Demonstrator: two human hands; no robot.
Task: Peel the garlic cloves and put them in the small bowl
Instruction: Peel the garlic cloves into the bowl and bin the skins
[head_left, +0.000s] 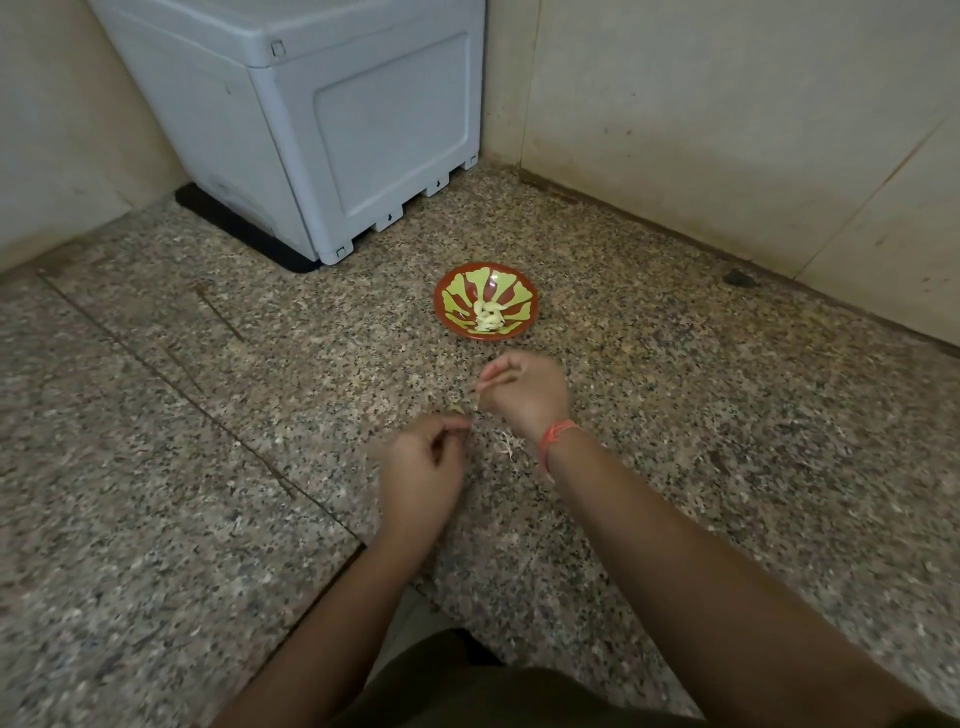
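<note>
One person is working over a speckled stone counter (208, 467) with two bare hands. The left hand (421, 460) is reaching out over the stone with its fingers curled and its thumb and forefinger drawn together at the tip. One small yellowish bit (457, 409) is showing just off those fingertips, and blur is preventing any ruling on whether it is being pinched or merely lying there. The right hand (522, 392) is sitting just ahead and to the right of the left, close but not touching, with its fingers likewise curling toward the thumb. Whether anything is being held in that pinch cannot be told. One orange thread band (558, 434) is circling the right wrist. One bowl (522, 293), red with green petals, is standing on the counter just beyond the right hand's knuckles, apart from both hands. Peeled cloves (488, 318) are lying in one pale heap at the bowl's bottom, overlapping too much for a firm count, several at least. One scatter of pale skins (506, 448) is lying on the stone between the two wrists, nearer the right. One grey box (363, 130) is standing well beyond the left hand, in the corner against the walls.
</note>
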